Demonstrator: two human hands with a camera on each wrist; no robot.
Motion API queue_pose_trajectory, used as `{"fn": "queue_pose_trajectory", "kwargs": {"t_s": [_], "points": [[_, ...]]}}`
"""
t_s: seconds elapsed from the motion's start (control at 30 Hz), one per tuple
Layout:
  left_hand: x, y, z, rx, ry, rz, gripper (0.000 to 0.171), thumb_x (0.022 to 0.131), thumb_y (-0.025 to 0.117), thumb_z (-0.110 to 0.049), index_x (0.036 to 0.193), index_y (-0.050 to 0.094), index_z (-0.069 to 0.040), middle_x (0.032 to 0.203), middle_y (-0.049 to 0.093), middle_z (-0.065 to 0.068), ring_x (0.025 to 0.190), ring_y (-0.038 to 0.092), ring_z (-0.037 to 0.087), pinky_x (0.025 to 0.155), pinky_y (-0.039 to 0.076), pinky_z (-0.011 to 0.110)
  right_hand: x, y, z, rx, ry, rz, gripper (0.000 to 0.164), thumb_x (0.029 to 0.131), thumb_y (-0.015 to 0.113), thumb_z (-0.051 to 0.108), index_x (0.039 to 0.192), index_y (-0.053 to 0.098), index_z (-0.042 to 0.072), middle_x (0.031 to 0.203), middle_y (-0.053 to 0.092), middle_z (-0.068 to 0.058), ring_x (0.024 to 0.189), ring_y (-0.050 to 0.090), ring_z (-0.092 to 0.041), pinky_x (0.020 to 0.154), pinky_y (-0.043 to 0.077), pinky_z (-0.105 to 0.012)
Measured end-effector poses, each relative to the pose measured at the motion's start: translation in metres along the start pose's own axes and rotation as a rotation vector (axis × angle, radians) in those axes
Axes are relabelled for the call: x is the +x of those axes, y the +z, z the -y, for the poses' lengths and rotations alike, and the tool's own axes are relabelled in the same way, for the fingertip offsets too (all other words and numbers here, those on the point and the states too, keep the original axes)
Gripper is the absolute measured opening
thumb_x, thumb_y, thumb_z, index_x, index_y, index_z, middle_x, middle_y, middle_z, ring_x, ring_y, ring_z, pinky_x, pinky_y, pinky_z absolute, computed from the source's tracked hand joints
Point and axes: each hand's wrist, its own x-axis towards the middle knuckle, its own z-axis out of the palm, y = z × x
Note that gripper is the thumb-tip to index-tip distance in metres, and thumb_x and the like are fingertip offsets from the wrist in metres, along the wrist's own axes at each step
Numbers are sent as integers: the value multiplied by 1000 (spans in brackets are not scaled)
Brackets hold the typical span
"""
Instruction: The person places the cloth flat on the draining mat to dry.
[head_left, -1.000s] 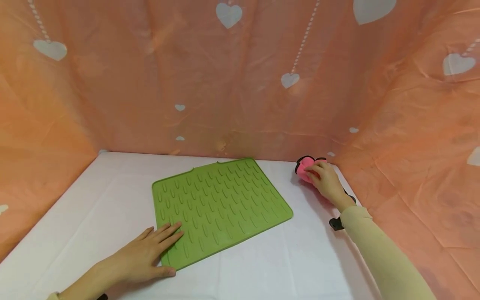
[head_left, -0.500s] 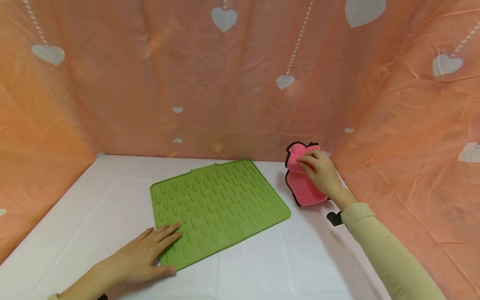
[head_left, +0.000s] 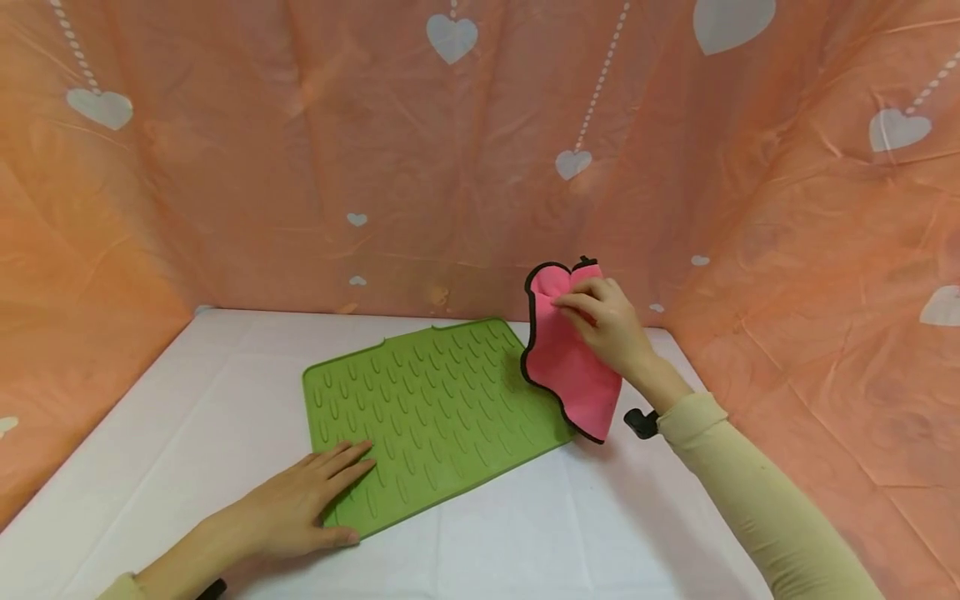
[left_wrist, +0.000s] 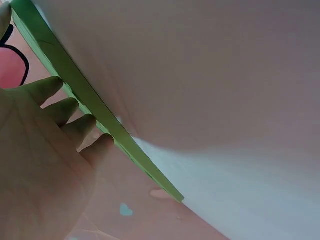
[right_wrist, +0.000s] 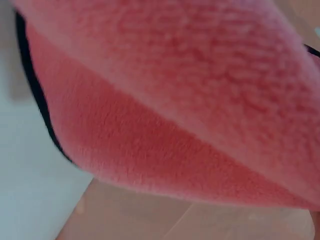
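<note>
In the head view a green ridged mat [head_left: 420, 408] lies at an angle on the table. My left hand [head_left: 300, 500] rests on its near left corner with the fingers fairly straight; the left wrist view shows those fingertips [left_wrist: 102, 145] against the mat's edge. My right hand [head_left: 611, 329] pinches a pink cloth [head_left: 566, 358] with black edging near its top. The cloth hangs down in folds over the mat's right side. Up close, its fluffy pink surface [right_wrist: 150, 115] fills most of the right wrist view, and the right fingers are hidden there.
A white cloth [head_left: 502, 533] covers the table. Orange drapes [head_left: 435, 167] with pale hearts stand behind it and along both sides. A black strap piece [head_left: 641, 423] sticks out at my right wrist.
My right hand has lifted the pink cloth from the table's far right corner and carried it left to the mat, where it hangs unfolded. My left hand has stayed nearly still on the mat.
</note>
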Motion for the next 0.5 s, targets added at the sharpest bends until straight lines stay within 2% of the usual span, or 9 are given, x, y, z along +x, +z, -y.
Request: {"fn": "queue_pose_trajectory", "kwargs": {"t_s": [0.3,0.5], "points": [[5,-2,-2,-54,-41,75,93,93,56,-75,157,45,-7,167,34,13,148,37,45,112,40,64,24,33,27,86,-46,4,19,84,83,-2,101,81,6,97,66,-10,86,55,-29,72,45,-36],[5,-3,-2,-51,-44,84,93,93,57,-74,157,44,-8,167,35,12,148,37,44,110,42,63,34,59,45,148,-90,38,18,87,82,-1,103,81,6,102,67,-11,90,57,-28,74,47,-36]]}}
